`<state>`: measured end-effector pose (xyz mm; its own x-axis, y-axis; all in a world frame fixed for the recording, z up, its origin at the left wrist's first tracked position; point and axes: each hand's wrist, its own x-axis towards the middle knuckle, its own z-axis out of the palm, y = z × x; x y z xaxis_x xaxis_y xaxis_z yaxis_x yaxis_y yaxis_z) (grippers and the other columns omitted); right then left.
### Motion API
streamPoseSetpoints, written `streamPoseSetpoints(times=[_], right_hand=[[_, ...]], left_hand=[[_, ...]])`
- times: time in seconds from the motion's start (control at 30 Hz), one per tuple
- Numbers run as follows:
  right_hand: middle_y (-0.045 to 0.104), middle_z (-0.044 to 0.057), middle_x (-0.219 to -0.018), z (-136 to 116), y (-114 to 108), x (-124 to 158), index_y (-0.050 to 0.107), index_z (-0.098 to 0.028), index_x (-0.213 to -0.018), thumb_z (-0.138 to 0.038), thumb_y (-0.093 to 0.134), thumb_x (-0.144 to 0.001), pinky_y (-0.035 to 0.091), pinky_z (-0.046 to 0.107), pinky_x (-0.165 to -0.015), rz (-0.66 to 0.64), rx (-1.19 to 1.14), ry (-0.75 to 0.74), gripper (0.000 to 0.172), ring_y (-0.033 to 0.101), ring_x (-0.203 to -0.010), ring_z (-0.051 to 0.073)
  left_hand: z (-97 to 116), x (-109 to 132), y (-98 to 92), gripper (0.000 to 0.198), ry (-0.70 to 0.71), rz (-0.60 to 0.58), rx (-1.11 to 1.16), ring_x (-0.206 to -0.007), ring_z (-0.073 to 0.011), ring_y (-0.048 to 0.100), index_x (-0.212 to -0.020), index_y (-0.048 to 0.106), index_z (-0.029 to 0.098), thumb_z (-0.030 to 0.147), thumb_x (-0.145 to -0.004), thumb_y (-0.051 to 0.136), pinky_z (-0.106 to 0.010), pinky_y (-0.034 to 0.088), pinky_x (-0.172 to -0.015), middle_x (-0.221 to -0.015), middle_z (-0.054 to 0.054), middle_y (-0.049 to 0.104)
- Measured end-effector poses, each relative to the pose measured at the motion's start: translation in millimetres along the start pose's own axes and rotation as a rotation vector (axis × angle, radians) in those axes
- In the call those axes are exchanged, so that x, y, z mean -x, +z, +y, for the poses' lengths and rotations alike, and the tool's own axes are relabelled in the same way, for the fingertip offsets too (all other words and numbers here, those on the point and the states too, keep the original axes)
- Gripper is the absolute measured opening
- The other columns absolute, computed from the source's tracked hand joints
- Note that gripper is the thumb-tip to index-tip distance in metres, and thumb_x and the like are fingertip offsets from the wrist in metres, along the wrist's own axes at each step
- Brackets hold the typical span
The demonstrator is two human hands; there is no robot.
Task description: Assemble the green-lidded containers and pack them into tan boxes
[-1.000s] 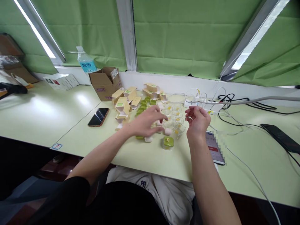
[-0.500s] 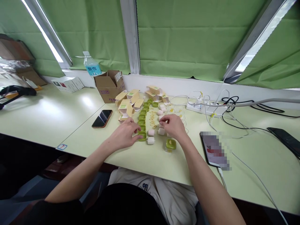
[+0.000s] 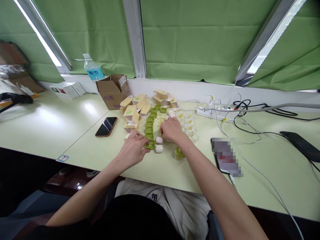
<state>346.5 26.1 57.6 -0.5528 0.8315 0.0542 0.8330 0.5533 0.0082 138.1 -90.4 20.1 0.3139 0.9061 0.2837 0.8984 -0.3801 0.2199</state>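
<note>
A row of small green square lids (image 3: 149, 129) runs away from me. My left hand (image 3: 135, 146) has its thumb and fingers around the nearest green lid (image 3: 150, 145), which lies on the table. My right hand (image 3: 172, 129) reaches down at the thin yellow rings (image 3: 159, 121), fingers pinched together; whatever is between the fingertips is hidden. Two white rolls (image 3: 159, 148) sit just right of the nearest lid, and another white roll (image 3: 171, 113) shows beyond my right hand. Under my right forearm stands a clear little box with a green lid (image 3: 179, 152), partly covered.
Clear small containers (image 3: 190, 128) stand right of my right hand. Folded cardboard pieces (image 3: 132, 115), an open carton (image 3: 113, 91) and a bottle (image 3: 93, 70) are at the back. Phones lie left (image 3: 106, 127) and right (image 3: 225, 156). Cables surround a power strip (image 3: 217, 113).
My right hand has moved left and down from beside the white rolls to the yellow rings. My left hand stays at the nearest green lid. The view has shifted slightly.
</note>
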Motion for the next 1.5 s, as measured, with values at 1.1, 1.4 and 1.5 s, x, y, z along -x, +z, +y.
streamPoseSetpoints(times=[1.1, 1.4, 1.5], right_hand=[[0.081, 0.005, -0.105, 33.9, -8.3, 65.8, 0.077, -0.026, -0.11, -0.027, 0.07, -0.1, 0.066, 0.038, -0.086, 0.981, -1.03, -0.063, 0.013, 0.078, -0.094, 0.021], [0.083, 0.008, -0.1, 30.1, -9.1, 67.2, 0.082, -0.029, -0.104, -0.025, 0.064, -0.108, 0.065, 0.042, -0.081, 1.071, -0.594, -0.205, 0.018, 0.077, -0.093, 0.026], [0.084, 0.007, -0.096, 30.6, -6.9, 66.4, 0.082, -0.029, -0.104, -0.022, 0.063, -0.109, 0.063, 0.043, -0.083, 1.072, -0.545, -0.218, 0.021, 0.076, -0.09, 0.026]], left_hand=[[33.3, -118.4, 9.3, 0.046, 0.217, 0.356, 0.864, -0.136, -0.0284, 0.07, -0.139, 0.064, 0.023, 0.034, -0.096, 0.077, -0.042, 0.058, -0.108, -0.151, -0.016, 0.07], [22.6, -114.9, 11.6, 0.058, 0.282, 0.226, 1.13, -0.144, -0.0328, 0.067, -0.14, 0.077, 0.026, 0.051, -0.09, 0.092, -0.046, 0.056, -0.118, -0.149, -0.014, 0.075], [20.6, -114.9, 13.9, 0.065, 0.293, 0.177, 1.209, -0.147, -0.0325, 0.066, -0.146, 0.076, 0.027, 0.051, -0.089, 0.094, -0.046, 0.058, -0.118, -0.149, -0.014, 0.075]])
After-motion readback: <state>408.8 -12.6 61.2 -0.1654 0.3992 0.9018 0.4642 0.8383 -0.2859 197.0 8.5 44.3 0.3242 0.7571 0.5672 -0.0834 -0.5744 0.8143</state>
